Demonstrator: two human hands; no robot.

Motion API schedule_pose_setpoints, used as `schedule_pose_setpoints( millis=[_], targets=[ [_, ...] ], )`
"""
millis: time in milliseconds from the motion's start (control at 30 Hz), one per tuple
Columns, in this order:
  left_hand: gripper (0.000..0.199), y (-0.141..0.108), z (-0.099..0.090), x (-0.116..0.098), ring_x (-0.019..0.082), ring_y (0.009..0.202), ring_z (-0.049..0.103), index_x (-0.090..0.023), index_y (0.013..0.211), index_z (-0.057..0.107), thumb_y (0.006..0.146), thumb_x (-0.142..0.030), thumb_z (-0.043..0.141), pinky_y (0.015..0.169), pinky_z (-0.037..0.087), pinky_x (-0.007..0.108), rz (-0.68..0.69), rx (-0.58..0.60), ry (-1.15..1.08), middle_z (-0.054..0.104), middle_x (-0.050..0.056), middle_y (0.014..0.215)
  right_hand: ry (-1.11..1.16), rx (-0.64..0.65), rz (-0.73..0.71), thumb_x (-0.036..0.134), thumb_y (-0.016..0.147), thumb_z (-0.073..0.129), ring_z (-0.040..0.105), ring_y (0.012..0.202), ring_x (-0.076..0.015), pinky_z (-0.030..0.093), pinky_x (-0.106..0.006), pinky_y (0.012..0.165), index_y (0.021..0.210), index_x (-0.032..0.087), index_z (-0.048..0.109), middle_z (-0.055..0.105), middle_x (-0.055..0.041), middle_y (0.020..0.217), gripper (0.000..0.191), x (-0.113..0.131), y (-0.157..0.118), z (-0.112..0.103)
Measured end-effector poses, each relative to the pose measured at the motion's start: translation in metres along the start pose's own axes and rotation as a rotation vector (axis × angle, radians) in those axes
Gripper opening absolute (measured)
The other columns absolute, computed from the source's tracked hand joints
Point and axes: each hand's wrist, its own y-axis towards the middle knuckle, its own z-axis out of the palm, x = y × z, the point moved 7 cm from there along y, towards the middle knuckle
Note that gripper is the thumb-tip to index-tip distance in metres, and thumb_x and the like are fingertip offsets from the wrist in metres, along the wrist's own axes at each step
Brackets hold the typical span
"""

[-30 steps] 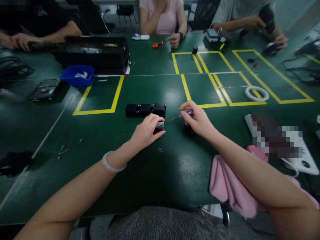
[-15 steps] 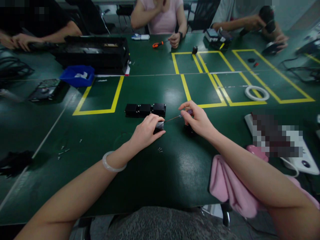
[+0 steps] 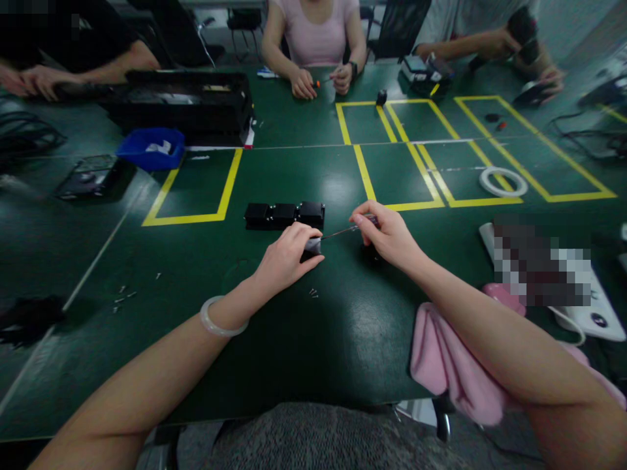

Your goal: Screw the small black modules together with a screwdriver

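Note:
My left hand (image 3: 292, 256) is closed around a small black block with a silvery end face (image 3: 313, 245), holding it down on the green table. My right hand (image 3: 385, 228) grips the handle of a thin screwdriver (image 3: 340, 232), whose tip meets the block's right end. Just behind my left fingers lies a row of black blocks (image 3: 284, 214) with small screws at their corners. Under my right hand sits a dark object (image 3: 371, 253), mostly covered. A few loose screws (image 3: 313, 293) lie in front of the block.
More screws (image 3: 125, 295) lie at left. A blue bin (image 3: 153, 149) stands by a long black housing (image 3: 186, 104). At right are a tape roll (image 3: 503, 182), a white power strip (image 3: 600, 307) and a pink cloth (image 3: 445, 359). Co-workers' hands (image 3: 304, 85) are across the table.
My right fingers have shifted slightly on the screwdriver handle; my left hand stays put. Across the table, a co-worker has lowered one hand and taken up the orange-handled screwdriver.

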Motion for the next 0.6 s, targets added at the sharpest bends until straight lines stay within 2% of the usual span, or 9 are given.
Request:
schedule_pose_setpoints(
  millis=[233, 400, 600],
  targets=[
    [0.04, -0.0001, 0.0003, 0.0009, 0.032, 0.123, 0.066, -0.02, 0.129, 0.057, 0.095, -0.025, 0.076, 0.099, 0.061, 0.048, -0.003, -0.002, -0.006, 0.065, 0.012, 0.127, 0.017, -0.033, -0.036, 0.033, 0.102, 0.059, 0.053, 0.054, -0.0106, 0.041, -0.028, 0.057, 0.103, 0.023, 0.06, 0.056, 0.0059, 0.068, 0.01, 0.0016, -0.0003, -0.0015],
    [0.039, 0.0, -0.0004, -0.0002, 0.032, 0.123, 0.066, -0.02, 0.129, 0.058, 0.095, -0.025, 0.076, 0.098, 0.061, 0.047, 0.002, -0.003, -0.007, 0.066, 0.012, 0.127, 0.0, -0.014, -0.008, 0.038, 0.104, 0.058, 0.05, 0.051, -0.0104, 0.037, -0.027, 0.055, 0.096, 0.022, 0.06, 0.052, 0.0069, 0.06, 0.018, 0.0, -0.0002, -0.0006],
    [0.041, 0.0, -0.0009, -0.0007, 0.032, 0.122, 0.066, -0.019, 0.129, 0.057, 0.094, -0.024, 0.078, 0.097, 0.061, 0.047, 0.003, -0.005, 0.001, 0.066, 0.012, 0.126, -0.009, -0.034, -0.042, 0.03, 0.102, 0.057, 0.054, 0.054, -0.0107, 0.041, -0.028, 0.058, 0.105, 0.022, 0.061, 0.054, 0.0066, 0.066, 0.009, 0.0005, -0.0004, -0.002]
  ],
)
